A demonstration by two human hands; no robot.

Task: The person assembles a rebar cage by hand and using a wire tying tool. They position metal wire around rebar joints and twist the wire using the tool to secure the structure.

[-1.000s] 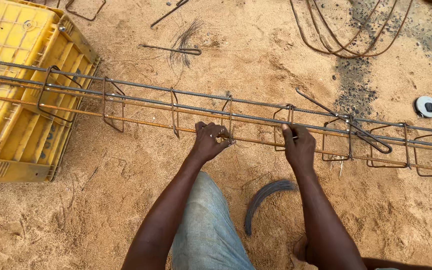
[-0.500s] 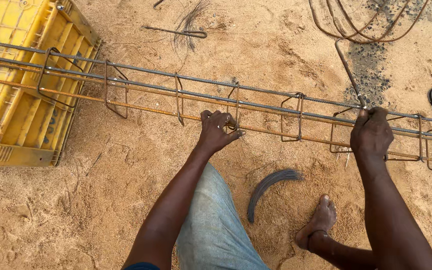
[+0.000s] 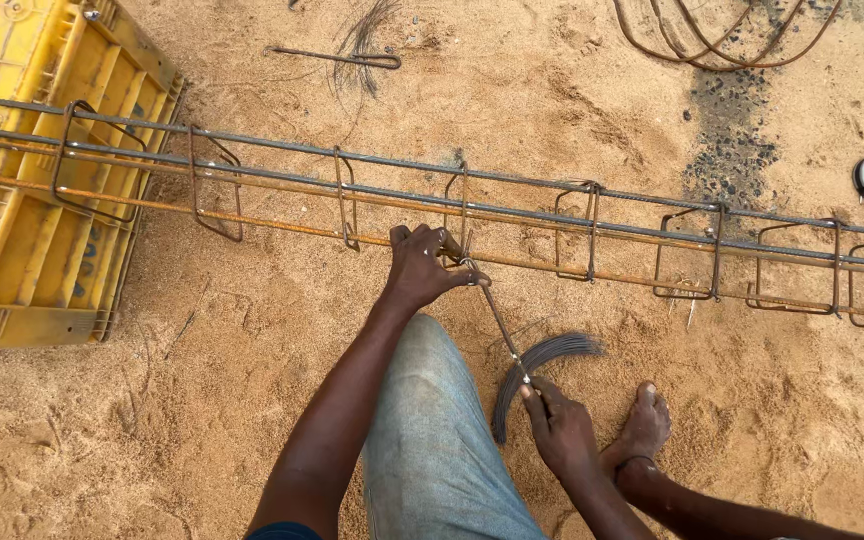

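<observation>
The left hand (image 3: 420, 272) is closed around the near rusty bar of a long rebar cage (image 3: 592, 215) lying across the sand (image 3: 202, 400), one end resting over a yellow plastic crate (image 3: 22, 230). The right hand (image 3: 559, 432), beside a bare foot (image 3: 642, 425), pinches a thin tie wire (image 3: 500, 320) that runs up to the left hand, by a curved bundle of binding wire (image 3: 537, 365)

Left hand (image 3: 420, 268) on rebar cage (image 3: 512, 205), right hand (image 3: 560, 430) at tie-wire bundle (image 3: 537, 362).
</observation>
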